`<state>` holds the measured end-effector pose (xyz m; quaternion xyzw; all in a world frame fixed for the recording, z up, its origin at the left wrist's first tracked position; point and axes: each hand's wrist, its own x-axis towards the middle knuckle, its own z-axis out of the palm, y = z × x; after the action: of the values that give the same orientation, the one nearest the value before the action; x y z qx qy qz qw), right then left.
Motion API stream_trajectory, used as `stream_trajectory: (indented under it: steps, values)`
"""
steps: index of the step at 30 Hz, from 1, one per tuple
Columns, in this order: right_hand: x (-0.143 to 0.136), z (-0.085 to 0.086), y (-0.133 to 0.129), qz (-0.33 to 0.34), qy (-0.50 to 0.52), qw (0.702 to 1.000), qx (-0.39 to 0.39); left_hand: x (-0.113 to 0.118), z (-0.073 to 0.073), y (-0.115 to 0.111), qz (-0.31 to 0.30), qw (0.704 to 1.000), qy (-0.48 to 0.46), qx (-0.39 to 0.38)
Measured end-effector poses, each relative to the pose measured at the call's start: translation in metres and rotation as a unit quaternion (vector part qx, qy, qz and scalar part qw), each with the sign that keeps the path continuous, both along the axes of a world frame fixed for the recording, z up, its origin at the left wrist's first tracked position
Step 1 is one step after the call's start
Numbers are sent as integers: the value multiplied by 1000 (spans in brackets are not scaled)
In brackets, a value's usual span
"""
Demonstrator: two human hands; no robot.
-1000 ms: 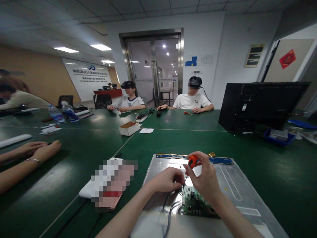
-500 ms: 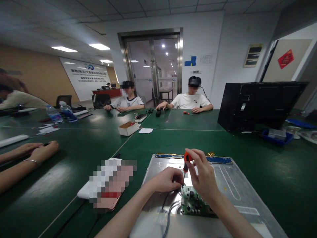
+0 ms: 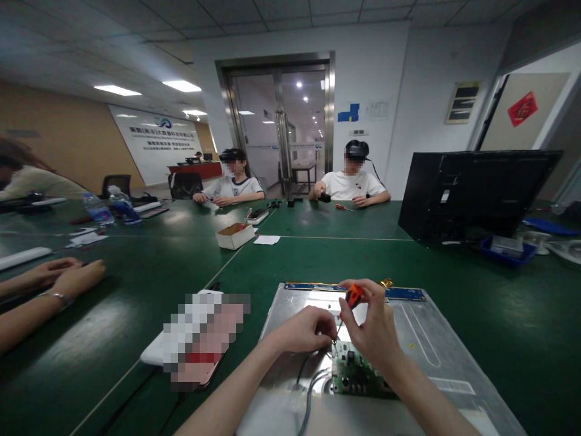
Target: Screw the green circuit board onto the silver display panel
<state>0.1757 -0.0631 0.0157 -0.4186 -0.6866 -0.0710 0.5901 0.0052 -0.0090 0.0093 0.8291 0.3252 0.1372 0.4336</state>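
Note:
My right hand [image 3: 374, 324] grips an orange-and-black screwdriver [image 3: 354, 295] by its handle. The handle leans to the right, and the thin shaft runs down to the upper left corner of a green circuit board [image 3: 351, 367]. Close to that tip, my left hand [image 3: 313, 330] is closed in a pinch; what its fingertips hold is hidden. The board lies on a flat silver metal panel [image 3: 417, 339] with a blue strip [image 3: 403, 293] along its far edge. A grey cable [image 3: 310, 393] curves over the panel, left of the board.
Left of the panel lie a phone-like pink item [image 3: 204, 363] and a white item, both blurred. Farther off are a small white box [image 3: 235, 236], a paper slip [image 3: 267, 240], a black monitor [image 3: 476, 194] and a blue tray [image 3: 508, 249]. Other people sit around the green table.
The screwdriver's handle has tipped to the right along with my right fingers; my left hand has stayed put. Across the table, a person has lifted a small black object.

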Motion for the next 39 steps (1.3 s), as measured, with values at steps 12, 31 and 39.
stream_trajectory:
  steps: [12, 31, 39]
  values:
    - [1, 7, -3, 17, -44, 999, -24, 0, -1, 3, -6, 1000, 8, -7]
    - [-1, 8, -2, -7, -41, 999, -11, -1, -4, 4, -8, 1000, 16, -1]
    - [0, 4, 0, -14, -30, 999, 4, 0, -1, 2, 0, 1000, 20, -1]
